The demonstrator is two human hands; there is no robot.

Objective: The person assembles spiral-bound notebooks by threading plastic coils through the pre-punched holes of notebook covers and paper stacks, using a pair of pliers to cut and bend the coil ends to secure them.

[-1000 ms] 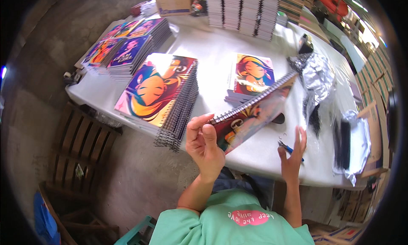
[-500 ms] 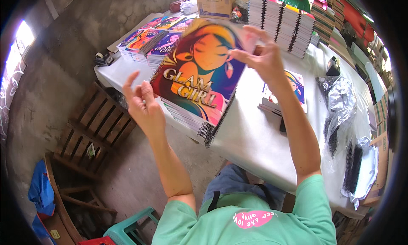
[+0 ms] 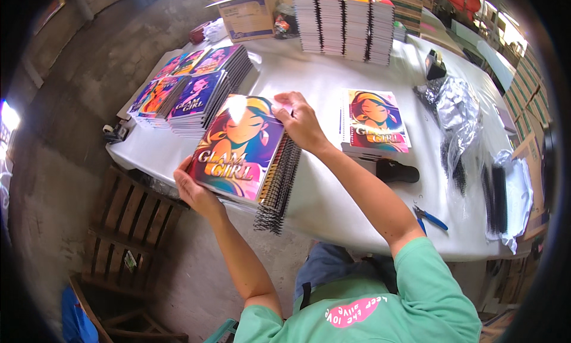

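A spiral notebook (image 3: 235,143) with a colourful illustrated cover lies on top of a stack of similar notebooks on the table in front of me. Black coil ends (image 3: 270,218) stick out at the stack's near right corner. My left hand (image 3: 199,191) grips the notebook's near left edge, its fingers partly hidden by the pile. At the far right corner my right hand (image 3: 300,121) holds the notebook with bent fingers and thumb. To the right sits a smaller pile topped by a matching cover (image 3: 376,120).
Several cover piles (image 3: 196,96) stand at the left. Tall notebook stacks (image 3: 345,30) and an open carton (image 3: 247,16) are at the back. Blue-handled pliers (image 3: 433,217), a black object (image 3: 397,171), clear plastic (image 3: 458,108) and black coils (image 3: 495,197) lie at the right.
The notebook, tilted in the air in my right hand before, has come down onto the stack. My left hand, formerly apart with spread fingers, now touches its edge. The view has shifted.
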